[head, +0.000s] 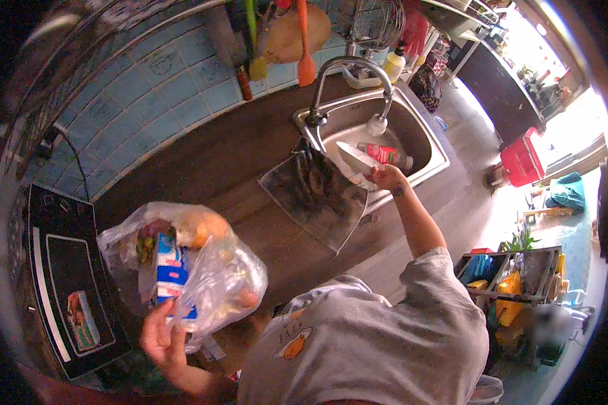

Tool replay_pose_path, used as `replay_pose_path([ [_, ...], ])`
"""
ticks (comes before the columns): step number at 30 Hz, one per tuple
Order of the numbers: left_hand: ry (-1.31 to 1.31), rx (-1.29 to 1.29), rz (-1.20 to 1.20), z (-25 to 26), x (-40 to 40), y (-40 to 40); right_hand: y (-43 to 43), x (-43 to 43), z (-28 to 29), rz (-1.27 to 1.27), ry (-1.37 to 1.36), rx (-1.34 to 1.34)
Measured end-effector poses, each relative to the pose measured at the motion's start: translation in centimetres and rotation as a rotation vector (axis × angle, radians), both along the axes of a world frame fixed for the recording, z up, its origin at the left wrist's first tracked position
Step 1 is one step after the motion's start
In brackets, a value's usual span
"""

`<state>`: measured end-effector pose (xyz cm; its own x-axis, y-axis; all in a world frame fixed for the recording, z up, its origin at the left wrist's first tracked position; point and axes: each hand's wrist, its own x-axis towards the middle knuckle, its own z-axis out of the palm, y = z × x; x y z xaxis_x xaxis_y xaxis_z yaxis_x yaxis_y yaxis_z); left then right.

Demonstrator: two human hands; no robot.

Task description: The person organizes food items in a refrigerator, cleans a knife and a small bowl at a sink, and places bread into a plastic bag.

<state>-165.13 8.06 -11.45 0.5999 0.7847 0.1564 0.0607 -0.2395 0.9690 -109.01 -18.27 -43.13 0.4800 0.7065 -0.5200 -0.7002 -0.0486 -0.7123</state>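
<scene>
My right hand [387, 177] grips a kitchen knife [357, 156] by its handle, the broad pale blade angled over the sink [329, 139]. Beneath the blade, a clear plastic bottle [380, 153] with a red label lies in the basin. At the lower left, my left hand [164, 344] is at the near edge of a clear plastic bag [233, 283]. Whether its fingers pinch the film cannot be made out. Inside the bag are a blue and white packet [171, 276] and a round orange item [207, 228], partly hidden by the crumpled plastic.
A dark cloth [319, 197] drapes the counter beside the sink, under the curved faucet [354, 59]. On the left stands a black appliance [78, 283] with a packet on top. Utensils, including an orange spatula [305, 66], hang along the tiled wall.
</scene>
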Motion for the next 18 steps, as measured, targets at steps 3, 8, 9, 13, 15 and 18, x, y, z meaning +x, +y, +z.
replay_pose_path([
  [3,0.084,0.021,0.052,0.4,1.0,-0.2,3.2,2.2,-0.9,0.294,-0.077,0.050],
  [8,0.279,0.173,0.148,2.2,3.2,-1.9,5.0,3.2,-2.8,0.498,-1.582,-0.400],
  [9,0.318,0.196,0.174,2.6,3.5,-2.4,5.7,3.7,-3.1,0.400,-1.336,-0.426],
  [13,0.432,0.223,0.282,4.0,4.4,-4.4,8.7,4.6,-3.9,0.125,-0.504,-0.499],
  [15,0.455,0.212,0.313,3.9,3.6,-4.9,9.7,4.2,-4.2,0.160,-0.530,-0.537],
  [18,0.398,0.182,0.341,2.8,3.5,-4.7,9.4,4.2,-4.6,0.268,-0.725,-0.639],
])
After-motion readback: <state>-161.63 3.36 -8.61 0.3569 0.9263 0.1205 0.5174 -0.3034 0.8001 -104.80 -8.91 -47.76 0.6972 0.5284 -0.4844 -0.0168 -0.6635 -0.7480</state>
